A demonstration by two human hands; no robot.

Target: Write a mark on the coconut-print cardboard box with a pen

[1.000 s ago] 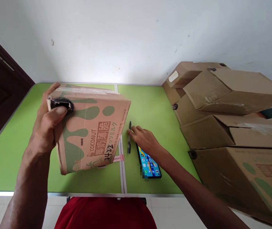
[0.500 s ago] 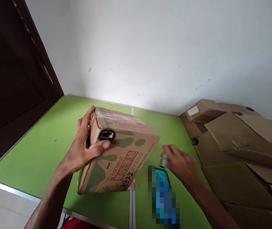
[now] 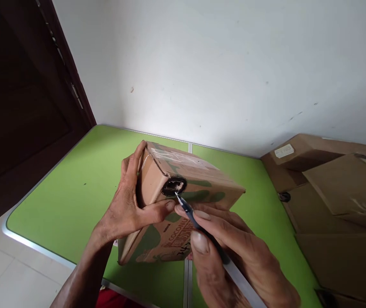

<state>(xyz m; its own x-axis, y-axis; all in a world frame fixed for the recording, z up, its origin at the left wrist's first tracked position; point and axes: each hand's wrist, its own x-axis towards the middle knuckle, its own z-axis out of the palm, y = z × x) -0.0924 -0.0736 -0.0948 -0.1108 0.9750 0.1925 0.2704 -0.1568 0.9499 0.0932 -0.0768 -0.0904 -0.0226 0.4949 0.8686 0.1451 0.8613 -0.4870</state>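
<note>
My left hand [image 3: 128, 201] grips the left end of a cardboard box [image 3: 151, 177], fingers over the top edge and thumb on the front face. The box is tilted, with green blotches, clear tape on top and printed "COCONUT" lettering partly covered by my right hand. A torn hole [image 3: 174, 186] with a thick black outline sits at its near upper corner. Between thumb and fingers, my right hand [image 3: 228, 252] holds a pen [image 3: 205, 233] with a dark grip and clear barrel. The pen's tip is at the lower rim of the black outline.
Flattened and folded cardboard boxes [image 3: 340, 256] are piled on the right, one bearing a white label [image 3: 284, 150]. The green folding table [image 3: 74, 184] has a metal edge and a centre seam. A white wall [image 3: 202, 64] rises behind it; a dark door [image 3: 16, 98] is at left.
My right hand has come left from beside the phone to the box, bringing the pen tip to the black-outlined hole. The phone is no longer visible. The view has shifted slightly.
</note>
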